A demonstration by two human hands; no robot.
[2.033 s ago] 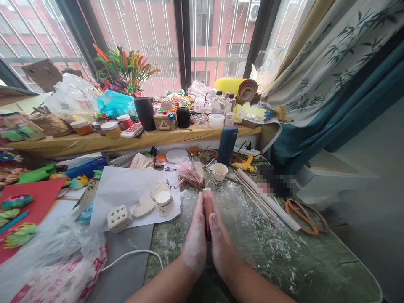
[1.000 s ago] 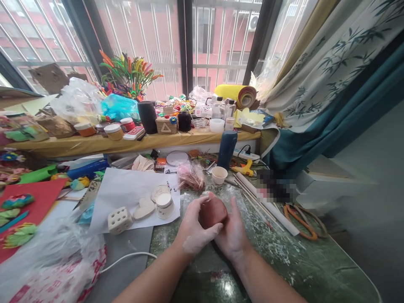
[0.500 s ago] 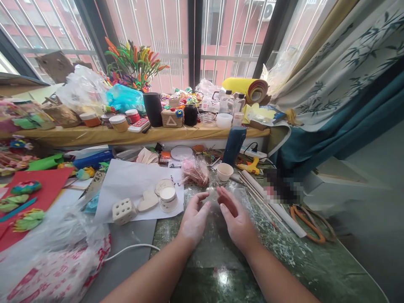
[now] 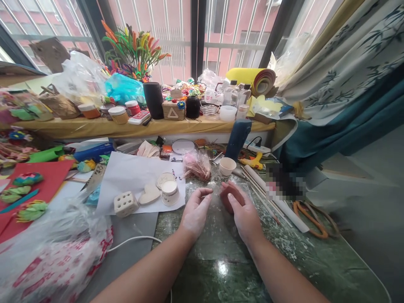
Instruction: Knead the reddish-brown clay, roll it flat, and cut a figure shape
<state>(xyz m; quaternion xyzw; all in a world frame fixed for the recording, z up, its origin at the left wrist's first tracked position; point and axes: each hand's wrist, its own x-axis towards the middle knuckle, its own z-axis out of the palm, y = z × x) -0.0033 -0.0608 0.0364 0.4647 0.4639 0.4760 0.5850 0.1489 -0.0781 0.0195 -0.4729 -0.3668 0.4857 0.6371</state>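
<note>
My left hand hovers over the green table, fingers curved and apart, with nothing seen in it. Facing it across a gap is my right hand, also open, its palm turned inward and in reddish-brown shadow. Both look dusted with white. A clear sheet lies beneath them. Left of my left hand stand a small white tub, a beige heart and a pale die, around a white paper. Beyond my hands are a paper cup and a plastic-wrapped bundle.
A yellow glue gun, thin sticks and orange-handled scissors lie to the right. A dark blue cylinder stands behind the cup. Plastic bags and red paper fill the left. Jars and bottles crowd the sill.
My hands have moved slightly apart; the right has turned so more of its palm shows. The view has shifted a little, and the things on the table stay put.
</note>
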